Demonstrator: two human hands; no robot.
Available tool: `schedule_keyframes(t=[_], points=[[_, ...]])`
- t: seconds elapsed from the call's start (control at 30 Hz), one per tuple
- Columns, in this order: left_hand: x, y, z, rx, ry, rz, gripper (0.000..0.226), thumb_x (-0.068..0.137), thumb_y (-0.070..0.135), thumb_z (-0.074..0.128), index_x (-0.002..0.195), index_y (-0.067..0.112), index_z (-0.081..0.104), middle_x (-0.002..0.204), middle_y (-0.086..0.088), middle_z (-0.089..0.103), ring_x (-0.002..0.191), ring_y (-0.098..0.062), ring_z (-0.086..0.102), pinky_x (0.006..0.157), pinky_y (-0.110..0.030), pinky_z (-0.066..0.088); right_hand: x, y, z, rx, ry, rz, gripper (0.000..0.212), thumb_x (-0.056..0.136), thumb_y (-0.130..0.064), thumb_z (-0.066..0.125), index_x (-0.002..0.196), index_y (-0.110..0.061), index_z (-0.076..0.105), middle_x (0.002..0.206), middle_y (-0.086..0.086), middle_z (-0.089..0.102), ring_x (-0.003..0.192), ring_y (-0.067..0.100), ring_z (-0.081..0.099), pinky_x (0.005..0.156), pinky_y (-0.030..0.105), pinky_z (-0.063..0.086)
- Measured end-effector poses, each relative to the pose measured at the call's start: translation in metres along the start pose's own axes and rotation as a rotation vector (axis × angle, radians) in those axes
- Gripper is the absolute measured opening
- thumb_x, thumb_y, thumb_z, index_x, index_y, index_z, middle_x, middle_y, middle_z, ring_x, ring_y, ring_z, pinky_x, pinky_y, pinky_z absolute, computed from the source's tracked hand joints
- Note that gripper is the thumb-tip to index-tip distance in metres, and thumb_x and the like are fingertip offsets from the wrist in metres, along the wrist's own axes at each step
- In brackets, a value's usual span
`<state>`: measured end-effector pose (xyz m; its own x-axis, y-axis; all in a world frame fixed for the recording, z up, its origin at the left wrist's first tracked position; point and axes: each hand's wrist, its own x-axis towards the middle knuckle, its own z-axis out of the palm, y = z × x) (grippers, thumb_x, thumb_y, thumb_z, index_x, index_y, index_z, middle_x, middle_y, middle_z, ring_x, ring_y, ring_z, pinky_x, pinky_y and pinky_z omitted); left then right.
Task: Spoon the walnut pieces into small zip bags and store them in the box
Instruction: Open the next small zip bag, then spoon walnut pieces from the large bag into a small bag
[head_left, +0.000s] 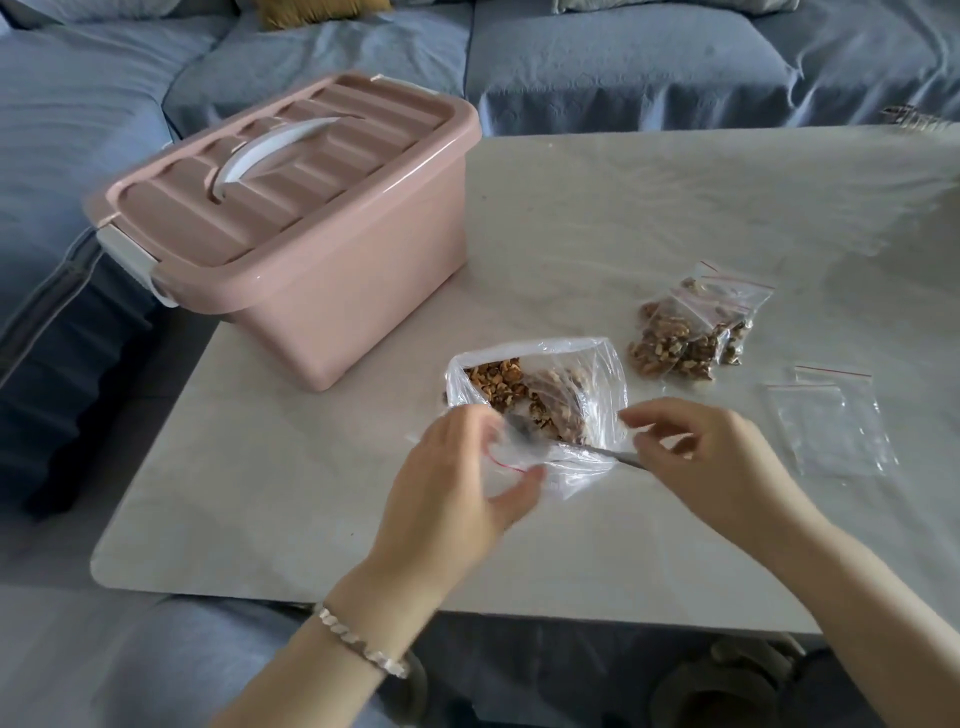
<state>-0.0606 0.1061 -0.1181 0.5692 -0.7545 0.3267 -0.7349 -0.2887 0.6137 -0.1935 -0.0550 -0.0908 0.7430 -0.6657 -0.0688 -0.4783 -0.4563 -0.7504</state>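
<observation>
Head view. The spoon lies with its long axis nearly level, handle end at the fingertips of the right hand, bowl pointing left toward the left hand.

Counted:
- one spoon
- one large bag of walnut pieces, just beyond both sets of fingers
- filled small bags beyond the right fingers, three or four; overlap prevents certainty
- two empty zip bags, right of the right fingers
- one box, lid on, beyond the left fingers

Left fingers are half curled, holding a blurred small zip bag. Right fingers are loosely curled, pinching the spoon handle.

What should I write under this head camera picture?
Left hand holds a small zip bag, right hand holds a spoon at the walnut bag, beside a closed pink box.
</observation>
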Motion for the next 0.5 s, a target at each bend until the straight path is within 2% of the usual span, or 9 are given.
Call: schedule_keyframes(t=[0.03,0.1,0.13,0.2,0.27,0.33,0.4,0.5], points=[[0.001,-0.008,-0.004,-0.038,0.030,-0.070,0.039,0.072,0.053,0.054,0.094,0.021,0.049,0.086,0.015,0.048,0.083,-0.002,0.046,0.077,-0.004,0.034,0.006,0.014,0.002,-0.145,0.014,0.069,0.025,0.085,-0.019,0.060,0.109,-0.025,0.064,0.102,-0.008,0.063,0.088,0.000,0.057,0.073,0.013,0.040],[0.003,-0.023,-0.009,-0.067,0.044,-0.202,0.045,0.068,0.059,0.051,0.095,0.022,0.045,0.090,0.019,0.043,0.091,-0.005,0.044,0.082,0.002,0.026,0.013,0.041,0.008,-0.416,-0.120,0.178,0.038,0.088,-0.031,0.057,0.125,-0.023,0.053,0.121,0.005,0.047,0.118,0.021,0.041,0.093,0.029,0.036],[0.003,-0.030,-0.010,-0.063,0.023,-0.238,0.048,0.066,0.061,0.049,0.095,0.022,0.044,0.094,0.020,0.040,0.097,-0.006,0.042,0.084,0.004,0.021,0.015,0.049,0.011,-0.500,-0.193,0.202,0.039,0.089,-0.035,0.056,0.126,-0.022,0.050,0.122,0.006,0.042,0.122,0.025,0.034,0.096,0.033,0.035],[0.005,-0.039,-0.011,-0.097,-0.071,-0.285,0.043,0.068,0.059,0.054,0.092,0.025,0.043,0.107,0.015,0.039,0.109,-0.004,0.038,0.086,0.007,0.015,0.019,0.057,0.019,-0.537,-0.258,0.212,0.033,0.090,-0.036,0.054,0.118,-0.017,0.053,0.113,0.004,0.039,0.120,0.025,0.034,0.094,0.034,0.037],[0.009,-0.042,-0.008,-0.246,-0.231,-0.389,0.025,0.079,0.044,0.064,0.087,0.029,0.045,0.125,0.011,0.036,0.123,-0.001,0.034,0.090,0.003,0.017,0.022,0.059,0.022,-0.535,-0.282,0.194,0.026,0.091,-0.035,0.053,0.106,-0.014,0.055,0.106,0.002,0.040,0.114,0.024,0.039,0.089,0.033,0.039],[0.017,-0.044,-0.005,-0.385,-0.329,-0.517,0.015,0.084,0.040,0.062,0.087,0.035,0.049,0.136,0.012,0.035,0.127,-0.001,0.034,0.097,-0.012,0.023,0.025,0.060,0.020,-0.513,-0.300,0.174,0.016,0.089,-0.033,0.056,0.090,-0.017,0.054,0.096,0.001,0.048,0.099,0.023,0.049,0.077,0.031,0.040],[0.025,-0.050,-0.002,-0.418,-0.352,-0.559,0.029,0.073,0.055,0.061,0.089,0.032,0.055,0.139,0.012,0.034,0.125,-0.002,0.037,0.102,-0.024,0.026,0.025,0.060,0.014,-0.349,-0.321,0.198,0.012,0.085,-0.026,0.063,0.080,-0.017,0.057,0.078,0.000,0.061,0.075,0.019,0.059,0.064,0.029,0.041],[0.033,-0.058,0.003,-0.434,-0.356,-0.562,0.056,0.054,0.069,0.057,0.092,0.029,0.059,0.130,-0.003,0.051,0.122,-0.015,0.047,0.107,-0.033,0.032,0.020,0.054,0.012,0.071,-0.251,0.248,0.002,0.081,-0.014,0.068,0.079,-0.014,0.067,0.057,-0.002,0.065,0.047,0.009,0.059,0.053,0.019,0.044]])
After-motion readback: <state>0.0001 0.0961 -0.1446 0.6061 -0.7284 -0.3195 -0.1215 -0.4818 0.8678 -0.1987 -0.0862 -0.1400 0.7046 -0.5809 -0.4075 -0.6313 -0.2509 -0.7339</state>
